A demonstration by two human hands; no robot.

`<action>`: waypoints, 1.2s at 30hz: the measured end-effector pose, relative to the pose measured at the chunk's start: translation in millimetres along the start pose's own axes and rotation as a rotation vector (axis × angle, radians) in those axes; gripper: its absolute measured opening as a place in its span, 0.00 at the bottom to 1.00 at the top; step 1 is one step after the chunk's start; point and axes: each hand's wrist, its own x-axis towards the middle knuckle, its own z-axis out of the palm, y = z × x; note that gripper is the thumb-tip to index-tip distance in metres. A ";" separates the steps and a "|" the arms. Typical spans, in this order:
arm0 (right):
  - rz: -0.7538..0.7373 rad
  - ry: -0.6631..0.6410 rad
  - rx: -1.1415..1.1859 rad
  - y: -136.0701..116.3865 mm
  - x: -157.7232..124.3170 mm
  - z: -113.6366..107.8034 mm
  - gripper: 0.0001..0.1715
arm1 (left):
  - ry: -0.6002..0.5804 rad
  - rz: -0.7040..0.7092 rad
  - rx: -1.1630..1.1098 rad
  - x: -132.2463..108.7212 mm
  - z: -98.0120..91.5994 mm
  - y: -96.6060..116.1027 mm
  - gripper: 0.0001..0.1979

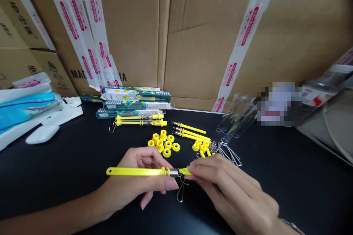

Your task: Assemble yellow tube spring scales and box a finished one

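My left hand [146, 183] is closed around a long flat yellow plastic rod [135, 171] with a collar and a short metal spring [173, 172] at its right end. The thumb presses along the rod's front side. Pinched in my right hand [231, 187] is a small yellow plastic piece [184, 171], its tip meeting the spring end. Whether the two are joined I cannot tell. A bent wire hook [180, 194] hangs below the meeting point. Just behind my hands lie several yellow caps and rings [167, 143], and similar yellow rods [191, 132] with springs.
Assembled yellow spring scales [140, 122] lie before stacked green-and-white boxes [135, 104]. Wire hooks [228, 153], small springs [213, 147] and clear tubes [238, 117] are at right. A white mouse [42, 134] and blue package [27, 108] sit left. Cardboard boxes [132, 25] wall the back.
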 end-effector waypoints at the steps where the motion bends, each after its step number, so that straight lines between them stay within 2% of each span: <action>1: 0.029 0.033 0.049 -1.8 2.3 1.6 0.11 | 0.010 -0.002 0.008 0.3 0.5 0.3 0.14; 4: 0.167 0.107 0.201 -5.6 5.9 4.5 0.11 | 0.020 -0.004 0.063 -0.1 1.2 1.8 0.11; 10: 0.528 0.065 0.491 -4.5 2.9 7.9 0.08 | -0.023 -0.054 0.127 -3.0 0.7 3.4 0.12; 14: 0.620 0.026 0.608 -3.4 2.4 14.3 0.05 | -0.022 -0.051 0.128 -3.3 -0.6 2.4 0.13; 18: 0.751 0.056 0.701 -5.4 3.5 18.7 0.04 | -0.022 -0.035 0.113 -1.4 -1.4 2.2 0.11; 23: 0.860 0.041 0.807 -8.7 6.3 19.3 0.08 | -0.070 -0.059 0.090 0.4 -1.4 3.7 0.11; 26: 0.791 0.049 0.847 -8.6 7.6 19.2 0.07 | -0.112 -0.082 0.081 -0.2 -1.2 4.8 0.12; 30: 0.587 0.102 0.674 -7.8 6.9 17.7 0.03 | -0.161 -0.083 0.019 -1.1 -0.4 4.1 0.12; 33: 0.482 0.189 0.550 -8.3 6.5 15.4 0.11 | -0.178 -0.080 -0.055 -0.5 -0.3 2.7 0.13; 36: 0.332 0.136 0.388 -8.7 7.1 12.8 0.13 | -0.181 -0.062 -0.124 0.9 -0.2 3.3 0.14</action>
